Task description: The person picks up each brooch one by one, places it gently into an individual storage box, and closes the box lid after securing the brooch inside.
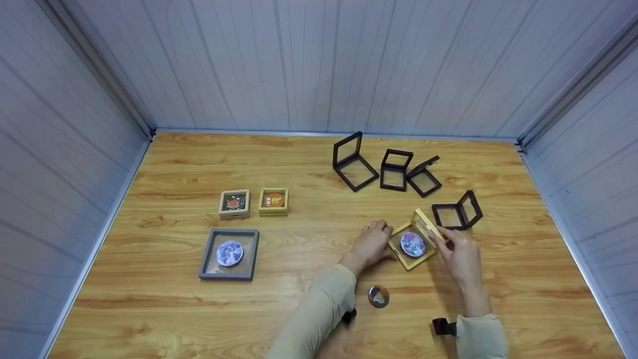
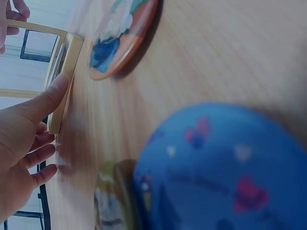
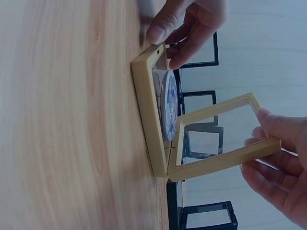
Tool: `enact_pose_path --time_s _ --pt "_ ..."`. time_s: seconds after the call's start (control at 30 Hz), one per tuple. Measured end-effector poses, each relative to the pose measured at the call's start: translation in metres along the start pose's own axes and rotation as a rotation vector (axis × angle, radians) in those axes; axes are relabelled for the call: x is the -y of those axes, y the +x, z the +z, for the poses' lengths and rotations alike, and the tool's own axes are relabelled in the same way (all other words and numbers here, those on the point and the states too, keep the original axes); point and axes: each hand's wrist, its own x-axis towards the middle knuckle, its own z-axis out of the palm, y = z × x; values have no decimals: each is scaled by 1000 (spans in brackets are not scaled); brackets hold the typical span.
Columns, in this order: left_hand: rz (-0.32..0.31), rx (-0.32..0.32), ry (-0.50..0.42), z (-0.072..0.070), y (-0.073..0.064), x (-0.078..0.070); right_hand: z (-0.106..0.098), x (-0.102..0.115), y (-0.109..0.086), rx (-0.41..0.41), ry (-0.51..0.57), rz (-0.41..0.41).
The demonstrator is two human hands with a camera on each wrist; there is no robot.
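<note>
A yellow hinged display frame (image 1: 421,261) stands open on the table, a round purple-and-blue button badge (image 1: 412,244) lying on the clear film of its base. My left hand (image 1: 370,244) holds the base at its left corner, thumb on one side and fingers on the other. The raised lid (image 3: 216,165) tilts up from the hinge, its free edge pinched between the thumb and fingers of my right hand (image 1: 461,254). Closer to me lies a loose orange-and-blue badge (image 1: 379,296). In the left wrist view, a blue badge with hearts (image 2: 220,177) fills the lower right.
Several black hinged frames stand open at the back right, one black frame (image 1: 448,216) just behind my right hand. On the left sit a beige frame (image 1: 234,215), a smaller yellow frame (image 1: 273,213) and a large grey frame (image 1: 227,275), each with a badge inside. Panels wall the table.
</note>
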Motion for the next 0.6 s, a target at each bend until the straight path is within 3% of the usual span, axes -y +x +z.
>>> enact_pose_path --time_s 0.27,0.6 --pt "-6 -8 -30 2 2 2 1 5 -4 50 16 24" --pt "-29 -25 -80 4 4 7 5 12 -9 83 2 -41"
